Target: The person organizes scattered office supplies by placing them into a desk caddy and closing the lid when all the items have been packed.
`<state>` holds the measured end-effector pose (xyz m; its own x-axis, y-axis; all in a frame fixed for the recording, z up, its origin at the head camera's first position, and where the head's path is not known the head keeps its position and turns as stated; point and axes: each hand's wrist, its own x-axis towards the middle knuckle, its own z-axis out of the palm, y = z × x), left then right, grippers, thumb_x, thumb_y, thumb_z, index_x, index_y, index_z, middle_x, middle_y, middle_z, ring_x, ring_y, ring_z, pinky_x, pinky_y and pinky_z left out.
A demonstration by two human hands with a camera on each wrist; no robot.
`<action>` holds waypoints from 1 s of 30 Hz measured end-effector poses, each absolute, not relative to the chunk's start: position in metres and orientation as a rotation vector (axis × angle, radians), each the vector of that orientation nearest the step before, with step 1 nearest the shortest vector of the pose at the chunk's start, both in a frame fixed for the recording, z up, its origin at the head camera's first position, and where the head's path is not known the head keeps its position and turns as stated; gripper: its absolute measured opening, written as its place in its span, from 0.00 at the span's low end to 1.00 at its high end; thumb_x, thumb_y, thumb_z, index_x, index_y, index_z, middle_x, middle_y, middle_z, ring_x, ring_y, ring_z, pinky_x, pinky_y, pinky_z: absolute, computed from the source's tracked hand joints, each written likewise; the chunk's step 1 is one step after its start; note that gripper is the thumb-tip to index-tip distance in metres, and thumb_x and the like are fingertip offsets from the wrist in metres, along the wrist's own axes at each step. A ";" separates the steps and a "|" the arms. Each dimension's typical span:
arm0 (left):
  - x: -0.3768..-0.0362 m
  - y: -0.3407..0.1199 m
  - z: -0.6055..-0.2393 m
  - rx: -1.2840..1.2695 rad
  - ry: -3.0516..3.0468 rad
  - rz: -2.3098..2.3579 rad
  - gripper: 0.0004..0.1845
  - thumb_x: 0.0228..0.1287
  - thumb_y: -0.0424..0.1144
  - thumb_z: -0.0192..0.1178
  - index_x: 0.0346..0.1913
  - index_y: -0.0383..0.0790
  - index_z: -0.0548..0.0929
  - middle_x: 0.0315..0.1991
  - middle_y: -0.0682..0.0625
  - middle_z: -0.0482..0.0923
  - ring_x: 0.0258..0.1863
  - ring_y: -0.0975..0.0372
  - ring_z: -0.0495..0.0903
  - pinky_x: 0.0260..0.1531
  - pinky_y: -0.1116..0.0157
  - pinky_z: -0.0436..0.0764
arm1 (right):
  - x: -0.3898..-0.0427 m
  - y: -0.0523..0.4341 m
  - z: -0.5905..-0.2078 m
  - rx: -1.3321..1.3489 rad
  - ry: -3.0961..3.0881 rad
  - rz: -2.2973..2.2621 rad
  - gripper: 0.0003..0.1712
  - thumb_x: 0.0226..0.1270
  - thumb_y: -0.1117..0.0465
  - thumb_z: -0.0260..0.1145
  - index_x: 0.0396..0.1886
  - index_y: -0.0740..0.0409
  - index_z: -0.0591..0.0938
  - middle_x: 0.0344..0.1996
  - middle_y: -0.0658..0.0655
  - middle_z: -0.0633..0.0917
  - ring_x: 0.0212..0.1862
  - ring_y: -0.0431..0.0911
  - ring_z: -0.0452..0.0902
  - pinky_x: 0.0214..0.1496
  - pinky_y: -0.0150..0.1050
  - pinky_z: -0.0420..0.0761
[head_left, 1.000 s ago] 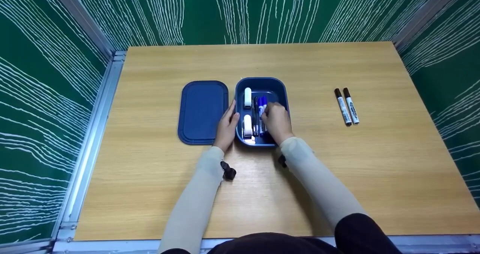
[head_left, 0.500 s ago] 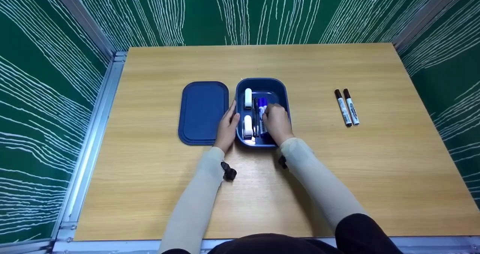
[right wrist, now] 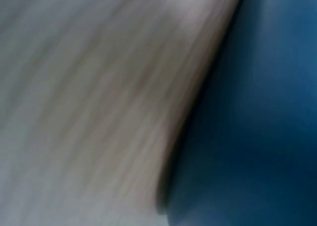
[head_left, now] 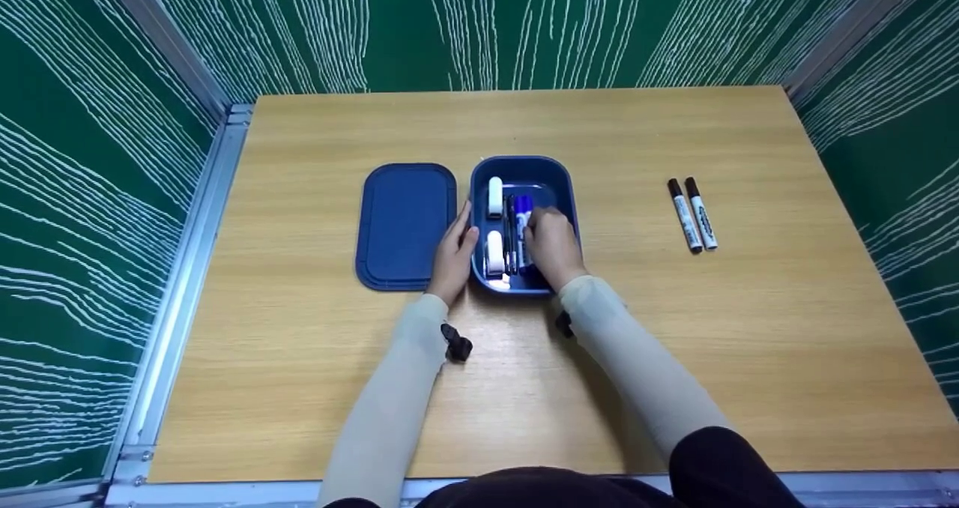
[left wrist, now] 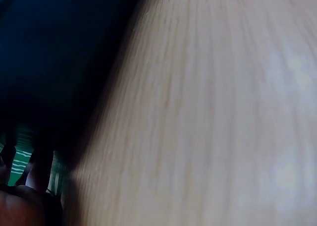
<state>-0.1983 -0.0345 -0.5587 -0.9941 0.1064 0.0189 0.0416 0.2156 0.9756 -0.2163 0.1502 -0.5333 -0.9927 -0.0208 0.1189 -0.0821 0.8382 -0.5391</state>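
Inside the blue box (head_left: pixel 563 186), the right hand (head_left: pixel 553 244) is seen palm down, fingers curled over the blue marker (head_left: pixel 524 216); whether it is actually gripped cannot be told. Against the box's left wall, the left hand (head_left: pixel 453 253) is laid with fingers extended, nothing held. Left of that hand the lid (head_left: pixel 404 223) lies flat on the bench (head_left: pixel 300 328). Both forearms are stretched forward. Well right of the right hand, two black markers (head_left: pixel 693 214) lie side by side.
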 end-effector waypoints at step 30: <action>-0.198 -0.035 -0.560 0.132 2.415 1.915 0.28 0.78 0.43 0.47 0.77 0.54 0.58 0.77 0.49 0.55 0.77 0.56 0.53 0.75 0.58 0.53 | -0.216 0.147 -0.534 0.147 -2.887 0.717 0.11 0.65 0.63 0.63 0.38 0.67 0.86 0.39 0.63 0.81 0.38 0.57 0.83 0.45 0.49 0.85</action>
<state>-0.1984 -0.0349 -0.5596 -0.9947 0.1021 0.0092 0.0322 0.2262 0.9735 -0.2157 0.1475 -0.5338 -0.9819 -0.0562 0.1808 -0.1343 0.8799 -0.4558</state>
